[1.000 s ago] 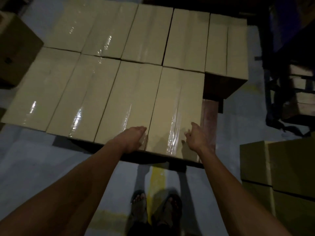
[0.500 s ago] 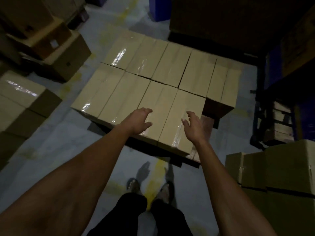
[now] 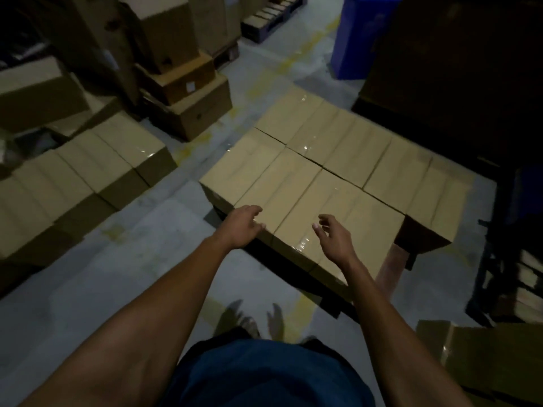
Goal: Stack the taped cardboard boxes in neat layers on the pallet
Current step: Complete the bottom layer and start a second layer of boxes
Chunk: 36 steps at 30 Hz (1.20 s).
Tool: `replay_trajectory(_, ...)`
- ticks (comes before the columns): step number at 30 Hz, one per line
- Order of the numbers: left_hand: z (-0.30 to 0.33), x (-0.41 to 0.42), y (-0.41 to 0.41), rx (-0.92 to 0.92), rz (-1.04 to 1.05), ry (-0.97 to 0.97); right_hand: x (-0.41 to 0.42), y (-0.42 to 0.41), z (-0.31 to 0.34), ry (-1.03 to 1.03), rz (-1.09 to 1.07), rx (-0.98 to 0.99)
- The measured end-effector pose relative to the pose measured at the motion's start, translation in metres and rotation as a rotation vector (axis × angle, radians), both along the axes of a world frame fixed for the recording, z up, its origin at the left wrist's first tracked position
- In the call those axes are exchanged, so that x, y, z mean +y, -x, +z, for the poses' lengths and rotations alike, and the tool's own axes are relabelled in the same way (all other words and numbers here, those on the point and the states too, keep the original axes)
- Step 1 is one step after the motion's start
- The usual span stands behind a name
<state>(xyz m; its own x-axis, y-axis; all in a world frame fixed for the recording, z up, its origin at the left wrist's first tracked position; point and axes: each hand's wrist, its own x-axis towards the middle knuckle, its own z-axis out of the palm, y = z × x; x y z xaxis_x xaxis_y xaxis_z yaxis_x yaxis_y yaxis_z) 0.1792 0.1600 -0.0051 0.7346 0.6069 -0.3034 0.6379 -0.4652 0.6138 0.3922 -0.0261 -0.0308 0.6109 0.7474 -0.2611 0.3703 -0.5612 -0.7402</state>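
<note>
A flat layer of several taped cardboard boxes [image 3: 338,171] lies in two rows on a low pallet [image 3: 393,265], whose reddish wood shows at the near right corner. One box [image 3: 437,201] at the right end lies crosswise. My left hand [image 3: 244,227] hovers over the near edge of the layer with relaxed fingers and holds nothing. My right hand [image 3: 335,236] hangs above the nearest box [image 3: 346,227], fingers loosely spread, also empty. Whether either hand touches the cardboard is unclear.
A row of taped boxes [image 3: 73,183] stands on the floor to the left. More cartons [image 3: 188,92] are piled at the back left. A blue bin [image 3: 358,33] stands behind, a dark rack [image 3: 517,259] on the right, boxes [image 3: 493,356] at the near right.
Both hands have lifted off the nearest box and drawn back toward me. The view has pulled away and swung left, so the pallet sits farther off and more of the floor shows.
</note>
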Motion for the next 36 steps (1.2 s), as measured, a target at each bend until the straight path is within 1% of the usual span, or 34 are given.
replay_trajectory(8, 0.006, 0.067, 0.118, -0.028, 0.305, -0.01, 0.13, 0.082, 0.003, -0.006, 0.261, 0.04)
replay_trajectory(13, 0.008, 0.111, 0.175, -0.015, 0.477, -0.028, 0.216, 0.124, 0.004, 0.001, 0.44, 0.045)
replay_trajectory(18, 0.007, 0.16, 0.223, -0.022, 0.639, -0.045, 0.308, 0.164, 0.006, -0.012, 0.593, 0.037)
replay_trajectory(28, 0.009, 0.269, 0.311, -0.04, 0.968, -0.067, 0.501, 0.26, 0.016, -0.033, 0.897, 0.099)
replay_trajectory(36, 0.017, 0.322, 0.387, -0.067, 1.171, -0.096, 0.601, 0.357, 0.031, -0.029, 1.069, 0.143)
